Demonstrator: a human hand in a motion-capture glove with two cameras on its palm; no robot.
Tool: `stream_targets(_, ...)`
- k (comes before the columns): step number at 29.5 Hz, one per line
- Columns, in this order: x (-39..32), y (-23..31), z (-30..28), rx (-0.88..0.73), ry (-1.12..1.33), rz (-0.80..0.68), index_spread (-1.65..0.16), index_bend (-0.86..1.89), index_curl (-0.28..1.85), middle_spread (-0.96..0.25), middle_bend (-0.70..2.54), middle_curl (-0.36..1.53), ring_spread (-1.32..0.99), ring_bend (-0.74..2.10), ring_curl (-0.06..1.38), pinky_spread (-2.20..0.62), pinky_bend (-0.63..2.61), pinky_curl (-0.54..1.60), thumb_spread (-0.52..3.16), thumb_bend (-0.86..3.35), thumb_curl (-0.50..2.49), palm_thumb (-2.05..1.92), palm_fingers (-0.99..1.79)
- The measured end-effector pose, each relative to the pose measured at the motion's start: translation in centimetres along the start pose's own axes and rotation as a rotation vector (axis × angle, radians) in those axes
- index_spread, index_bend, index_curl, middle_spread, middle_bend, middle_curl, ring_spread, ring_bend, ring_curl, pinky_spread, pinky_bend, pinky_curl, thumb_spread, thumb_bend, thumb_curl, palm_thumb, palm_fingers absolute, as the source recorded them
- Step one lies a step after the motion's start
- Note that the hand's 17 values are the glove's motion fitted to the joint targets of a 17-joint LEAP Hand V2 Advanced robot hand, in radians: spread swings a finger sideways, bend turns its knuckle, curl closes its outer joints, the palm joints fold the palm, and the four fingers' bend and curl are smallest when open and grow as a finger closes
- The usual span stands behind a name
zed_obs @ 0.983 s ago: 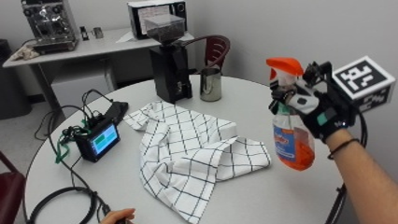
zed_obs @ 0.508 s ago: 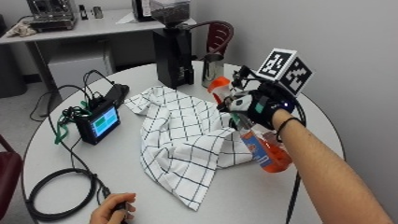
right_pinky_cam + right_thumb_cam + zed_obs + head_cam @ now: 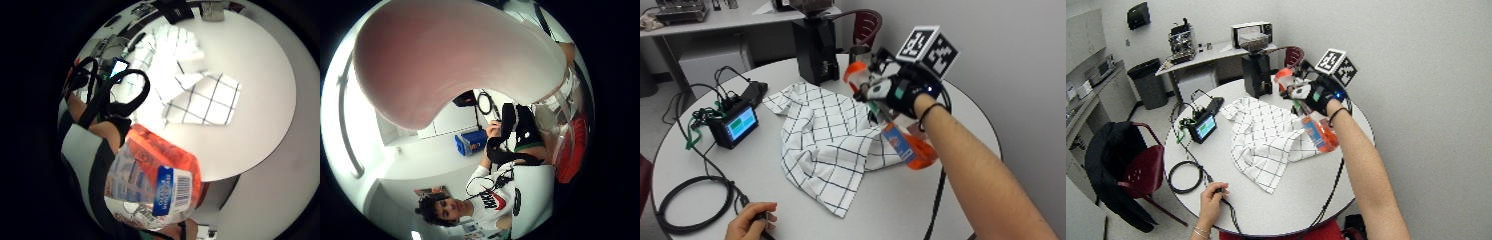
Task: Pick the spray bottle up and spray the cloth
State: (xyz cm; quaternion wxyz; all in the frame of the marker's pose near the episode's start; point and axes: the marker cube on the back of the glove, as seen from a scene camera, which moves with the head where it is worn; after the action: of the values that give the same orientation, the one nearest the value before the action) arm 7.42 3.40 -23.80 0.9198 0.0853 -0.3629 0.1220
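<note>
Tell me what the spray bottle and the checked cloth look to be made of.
Spray bottle: seemingly clear plastic with an orange trigger head; the orange liquid shows through the wall under a glossy printed label. Held tilted in the gloved right hand above the cloth.

Cloth: soft woven fabric, probably cotton, matte white with thin dark grid lines; it lies in loose folds and creases on the table.

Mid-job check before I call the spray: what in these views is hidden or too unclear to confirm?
- Nozzle of the spray bottle: in the outside view the gloved right hand covers the trigger and opening; any mist is undetectable.
- Cloth: wetness cannot be judged in any view.
- Thumb side palm view: a close pink surface blocks the table.
- Metal cup: mostly behind the hand.
</note>
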Motion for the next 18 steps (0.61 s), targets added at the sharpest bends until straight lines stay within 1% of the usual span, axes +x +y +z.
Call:
stream_targets(2, 1.7, -0.9, 2.1, -0.05, -0.001, 0.027, -0.2, 0.07, 0.17, -0.07, 0.64, 0.47, -0.09, 0.68, 0.41, 0.12, 0.24, 0.35, 1.05, -0.02, 0.48, 0.85, 1.15)
stream_targets(4, 2.4, -1.2, 2.5, -0.063, -0.017, 0.032, -0.19, 0.07, 0.17, -0.07, 0.65, 0.47, -0.09, 0.68, 0.41, 0.12, 0.24, 0.36, 1.06, -0.02, 0.48, 0.84, 1.15)
stream_targets(9, -1.0, 0.5, -1.3, 0.016, -0.011, -0.027, -0.19, 0.06, 0.17, -0.07, 0.65, 0.47, -0.09, 0.68, 0.41, 0.11, 0.25, 0.36, 1.06, -0.02, 0.49, 0.84, 1.15)
stream_targets(11, -2.1, 0.9, -1.7, 0.028, 0.0, -0.041, -0.19, 0.06, 0.17, -0.06, 0.65, 0.47, -0.09, 0.68, 0.41, 0.11, 0.25, 0.36, 1.07, -0.02, 0.49, 0.84, 1.15)
stream_targets(14, -1.8, 0.9, -0.1, 0.0, 0.004, -0.032, -0.19, 0.07, 0.17, -0.06, 0.65, 0.46, -0.09, 0.69, 0.41, 0.11, 0.25, 0.36, 1.07, -0.02, 0.48, 0.83, 1.15)
stream_targets(18, 2.3, -0.7, 3.8, -0.072, 0.023, 0.05, -0.19, 0.07, 0.17, -0.06, 0.65, 0.46, -0.09, 0.69, 0.41, 0.11, 0.25, 0.36, 1.07, -0.02, 0.49, 0.83, 1.15)
